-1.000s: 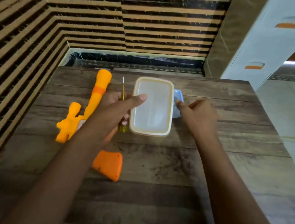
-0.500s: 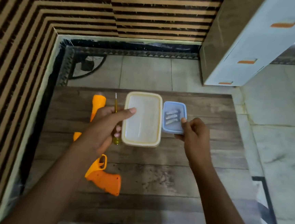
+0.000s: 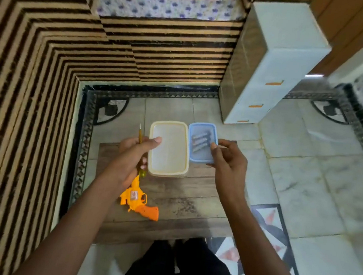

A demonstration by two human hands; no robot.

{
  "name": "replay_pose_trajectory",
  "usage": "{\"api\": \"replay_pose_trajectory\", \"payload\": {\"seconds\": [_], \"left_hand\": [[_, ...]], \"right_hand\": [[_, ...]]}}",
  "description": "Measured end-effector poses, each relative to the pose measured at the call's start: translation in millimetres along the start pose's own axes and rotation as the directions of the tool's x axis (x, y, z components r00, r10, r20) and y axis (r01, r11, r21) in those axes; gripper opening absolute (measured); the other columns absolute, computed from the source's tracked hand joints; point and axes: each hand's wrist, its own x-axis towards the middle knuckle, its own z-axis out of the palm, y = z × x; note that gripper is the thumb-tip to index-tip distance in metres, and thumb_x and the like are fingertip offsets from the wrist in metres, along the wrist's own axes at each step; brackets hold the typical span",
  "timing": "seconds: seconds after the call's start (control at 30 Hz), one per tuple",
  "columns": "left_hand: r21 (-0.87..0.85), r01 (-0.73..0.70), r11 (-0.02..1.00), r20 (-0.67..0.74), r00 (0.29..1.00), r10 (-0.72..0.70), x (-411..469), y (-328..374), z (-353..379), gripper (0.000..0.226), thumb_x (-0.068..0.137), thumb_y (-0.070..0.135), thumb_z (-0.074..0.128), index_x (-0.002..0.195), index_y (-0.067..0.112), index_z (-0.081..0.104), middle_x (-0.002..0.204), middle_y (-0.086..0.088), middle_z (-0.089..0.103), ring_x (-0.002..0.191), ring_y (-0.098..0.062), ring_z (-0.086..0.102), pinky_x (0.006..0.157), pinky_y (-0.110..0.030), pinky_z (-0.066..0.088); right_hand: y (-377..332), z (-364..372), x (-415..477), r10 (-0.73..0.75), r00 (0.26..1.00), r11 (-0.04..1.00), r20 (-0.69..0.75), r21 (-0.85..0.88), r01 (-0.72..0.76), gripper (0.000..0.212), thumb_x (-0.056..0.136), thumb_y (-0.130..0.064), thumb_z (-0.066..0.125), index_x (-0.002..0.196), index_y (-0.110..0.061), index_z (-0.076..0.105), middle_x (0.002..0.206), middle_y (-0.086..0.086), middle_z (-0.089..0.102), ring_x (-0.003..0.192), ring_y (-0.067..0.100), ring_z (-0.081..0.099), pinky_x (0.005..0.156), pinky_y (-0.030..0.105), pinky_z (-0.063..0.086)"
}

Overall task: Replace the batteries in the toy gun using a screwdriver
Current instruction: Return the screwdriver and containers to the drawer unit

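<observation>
The orange toy gun (image 3: 136,199) lies on the small wooden table (image 3: 182,194), its barrel hidden under my left hand (image 3: 131,157). That hand grips the yellow-handled screwdriver (image 3: 140,137), tip pointing away, while its thumb presses on the lid of a white lidded box (image 3: 168,151). My right hand (image 3: 229,161) pinches the near right corner of a small blue box (image 3: 202,126). A few grey batteries (image 3: 200,142) lie in the blue box. Both boxes are held up above the table, side by side.
A striped woven wall (image 3: 25,101) runs along the left and the back. At the right rear stands a white cabinet (image 3: 269,75). Tiled floor (image 3: 315,182) surrounds the table. My dark-clothed legs (image 3: 178,266) are at its near edge.
The view has risen far above the table. Both hands have lifted the white box and the blue box off the table. The toy gun stays on it.
</observation>
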Motion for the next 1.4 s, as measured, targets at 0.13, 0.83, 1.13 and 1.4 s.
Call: {"api": "replay_pose_trajectory", "payload": {"seconds": [0.13,0.83,1.13,1.4], "left_hand": [[-0.013,-0.003,1.000,0.016,1.000,0.003,-26,27,-7,0.019,0.096,0.019,0.073,0.096,0.000,0.069,0.053,0.005,0.056,0.041,-0.004,0.041,0.037,-0.017,0.029],[0.246,-0.012,0.969,0.307,0.949,-0.067,-53,27,216,0.022,0.096,0.023,0.072,0.094,0.001,0.070,0.050,0.004,0.046,0.045,-0.009,0.039,0.040,-0.019,0.031],[0.149,0.099,0.984,0.310,0.940,-0.141,-86,-7,426,0.031,0.098,0.018,0.068,0.116,-0.008,0.066,0.052,0.005,0.058,0.040,-0.005,0.048,0.039,-0.017,0.042],[0.206,0.095,0.974,0.445,0.877,-0.180,-87,-27,546,0.077,0.072,0.036,0.091,0.122,-0.015,0.061,0.056,0.003,0.047,0.049,-0.012,0.039,0.072,-0.049,0.041]], "right_hand": [[-32,-9,-21,-0.008,0.999,0.999,-0.032,0.041,0.010,0.019,0.104,-0.023,0.064,0.114,-0.007,0.069,0.099,0.006,0.080,0.095,0.020,0.078,0.084,0.057,0.063],[-22,-220,-24,0.065,0.913,0.973,-0.404,0.228,0.032,0.009,0.103,-0.019,0.065,0.105,-0.014,0.073,0.100,-0.002,0.080,0.097,0.016,0.077,0.085,0.044,0.065],[-6,-423,18,0.098,0.885,0.969,-0.456,0.246,0.019,0.010,0.100,-0.015,0.069,0.102,-0.006,0.073,0.091,0.003,0.079,0.085,0.009,0.074,0.072,0.019,0.056],[-5,-549,39,0.153,0.793,0.957,-0.590,0.288,0.030,0.010,0.100,-0.014,0.070,0.101,-0.005,0.071,0.091,0.010,0.078,0.085,0.018,0.076,0.071,0.033,0.062]]}}
